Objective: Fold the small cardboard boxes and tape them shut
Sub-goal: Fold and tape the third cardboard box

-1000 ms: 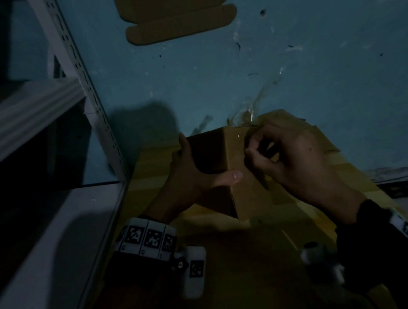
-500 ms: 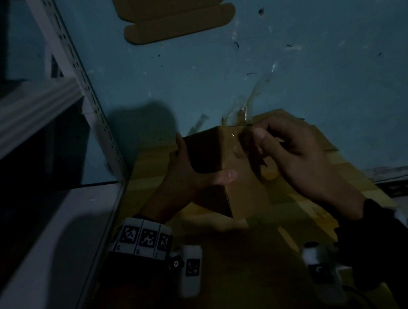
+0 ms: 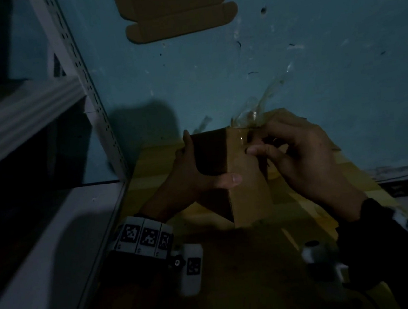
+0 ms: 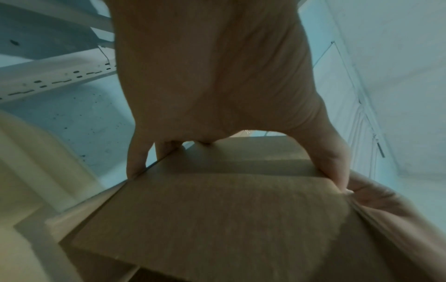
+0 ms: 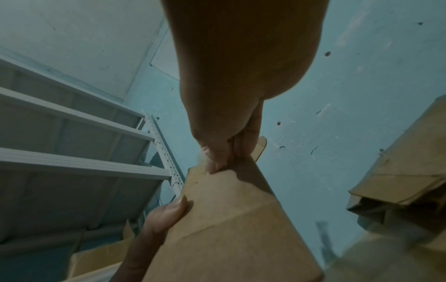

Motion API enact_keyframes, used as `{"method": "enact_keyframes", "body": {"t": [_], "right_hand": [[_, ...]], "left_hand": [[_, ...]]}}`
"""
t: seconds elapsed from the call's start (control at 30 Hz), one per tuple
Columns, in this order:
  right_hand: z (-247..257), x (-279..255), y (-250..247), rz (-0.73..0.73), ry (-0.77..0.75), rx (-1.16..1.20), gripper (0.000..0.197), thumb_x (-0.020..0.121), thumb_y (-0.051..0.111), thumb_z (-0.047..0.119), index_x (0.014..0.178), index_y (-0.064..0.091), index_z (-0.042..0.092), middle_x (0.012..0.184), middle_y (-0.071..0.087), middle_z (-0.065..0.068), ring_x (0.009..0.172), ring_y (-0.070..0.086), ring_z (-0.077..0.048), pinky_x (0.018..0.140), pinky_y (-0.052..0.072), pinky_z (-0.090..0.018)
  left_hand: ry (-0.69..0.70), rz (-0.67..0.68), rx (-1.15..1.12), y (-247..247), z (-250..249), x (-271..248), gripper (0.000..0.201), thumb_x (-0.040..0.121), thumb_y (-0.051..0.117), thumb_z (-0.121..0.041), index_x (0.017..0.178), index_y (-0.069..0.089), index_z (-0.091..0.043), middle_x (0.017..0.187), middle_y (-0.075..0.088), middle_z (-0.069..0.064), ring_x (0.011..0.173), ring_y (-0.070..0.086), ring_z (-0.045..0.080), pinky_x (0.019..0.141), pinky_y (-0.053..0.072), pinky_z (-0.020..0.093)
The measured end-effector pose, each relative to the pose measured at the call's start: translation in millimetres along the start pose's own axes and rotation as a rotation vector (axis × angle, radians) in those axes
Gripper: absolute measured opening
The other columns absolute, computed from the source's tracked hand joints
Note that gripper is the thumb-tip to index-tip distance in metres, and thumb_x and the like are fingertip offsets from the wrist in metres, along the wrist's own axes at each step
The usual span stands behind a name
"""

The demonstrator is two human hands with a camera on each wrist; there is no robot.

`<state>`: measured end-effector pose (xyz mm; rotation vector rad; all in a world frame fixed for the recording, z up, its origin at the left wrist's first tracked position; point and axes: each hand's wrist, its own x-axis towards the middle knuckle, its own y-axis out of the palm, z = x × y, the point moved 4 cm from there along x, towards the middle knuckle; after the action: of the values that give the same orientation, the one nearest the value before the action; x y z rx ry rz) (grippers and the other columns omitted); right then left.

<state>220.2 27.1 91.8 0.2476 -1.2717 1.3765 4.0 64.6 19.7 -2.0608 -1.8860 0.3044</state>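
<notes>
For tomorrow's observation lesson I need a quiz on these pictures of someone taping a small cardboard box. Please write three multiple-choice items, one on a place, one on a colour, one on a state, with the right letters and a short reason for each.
1. Where is the flat unfolded cardboard piece?
A. Up on the wall
B. Under the box
C. On the shelf

2. What colour is the wall?
A. Red
B. Blue-green
C. Black

3. How is the small cardboard box being held?
A. It lies untouched on the table
B. The left hand grips it while the right hand works at its top corner
C. Both hands are flat on top

Key: 1 A, the head view shows it high against the wall above the hands. 2 B, all views show a blue-green surface. 3 B, the left thumb lies across a face and the right fingertips pinch at the corner, where loose clear tape sticks up.
</notes>
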Motion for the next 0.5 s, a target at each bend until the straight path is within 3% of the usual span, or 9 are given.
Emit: {"method": "enact_keyframes", "body": {"t": [0.17, 0.27, 0.33, 0.37, 0.43, 0.5], "right_hand": [[8.0, -2.0, -1.2, -0.114, -0.026, -0.159, 0.017, 0.090, 0.074, 0.029, 0.084, 0.071, 0.013, 0.094, 0.059, 0.001, 0.088, 0.057, -0.022, 0.068, 0.048, -0.047], [12.5, -1.5, -4.6, -0.174, -0.061, -0.242, 0.020, 0.088, 0.075, 0.030, 0.081, 0.074, 0.011, 0.119, 0.054, -0.009, 0.111, 0.052, -0.027, 0.079, 0.049, -0.043], [14.5, -0.2, -6.8, -0.182, -0.106, -0.231, 0.018, 0.090, 0.075, 0.023, 0.080, 0.073, 0.008, 0.132, 0.048, -0.013, 0.124, 0.049, -0.031, 0.088, 0.051, -0.045], [15.4, -0.2, -6.4, -0.175, -0.134, -0.223, 0.018, 0.092, 0.073, 0.019, 0.081, 0.072, 0.005, 0.131, 0.052, -0.015, 0.121, 0.053, -0.032, 0.088, 0.052, -0.045], [15.6, -1.8, -5.0, -0.151, -0.184, -0.193, 0.018, 0.095, 0.066, 0.012, 0.082, 0.068, 0.000, 0.110, 0.065, -0.014, 0.098, 0.063, -0.030, 0.075, 0.052, -0.047], [11.8, -2.3, -5.5, -0.129, -0.145, -0.101, 0.020, 0.097, 0.061, 0.012, 0.081, 0.065, 0.000, 0.083, 0.068, -0.007, 0.075, 0.064, -0.026, 0.061, 0.048, -0.045]], "left_hand": [[0.049, 0.041, -0.066, 1.9, -16.4, -9.2, 0.148, 0.036, 0.093, -0.064, 0.154, 0.008, -0.035, 0.147, 0.044, -0.002, 0.132, 0.047, 0.021, 0.102, 0.047, 0.051], [0.066, 0.064, -0.043, 2.7, -23.6, -14.1, 0.154, 0.032, 0.090, -0.069, 0.156, 0.007, -0.029, 0.146, 0.044, -0.005, 0.133, 0.045, 0.017, 0.106, 0.045, 0.049], [0.079, 0.088, -0.022, 3.7, -26.4, -15.2, 0.149, 0.036, 0.090, -0.064, 0.155, 0.008, -0.027, 0.140, 0.049, -0.013, 0.129, 0.048, 0.005, 0.105, 0.047, 0.041], [0.090, 0.101, -0.023, 4.6, -30.4, -17.0, 0.141, 0.040, 0.088, -0.059, 0.153, 0.009, -0.029, 0.133, 0.052, -0.020, 0.122, 0.051, -0.005, 0.103, 0.048, 0.032], [0.110, 0.133, -0.007, 3.9, -34.2, -20.9, 0.134, 0.042, 0.084, -0.053, 0.150, 0.006, -0.037, 0.124, 0.050, -0.032, 0.114, 0.051, -0.016, 0.097, 0.048, 0.018], [0.117, 0.151, 0.036, 0.4, -33.7, -23.3, 0.143, 0.039, 0.088, -0.057, 0.151, 0.000, -0.042, 0.137, 0.046, -0.030, 0.128, 0.045, -0.006, 0.106, 0.044, 0.025]]}}
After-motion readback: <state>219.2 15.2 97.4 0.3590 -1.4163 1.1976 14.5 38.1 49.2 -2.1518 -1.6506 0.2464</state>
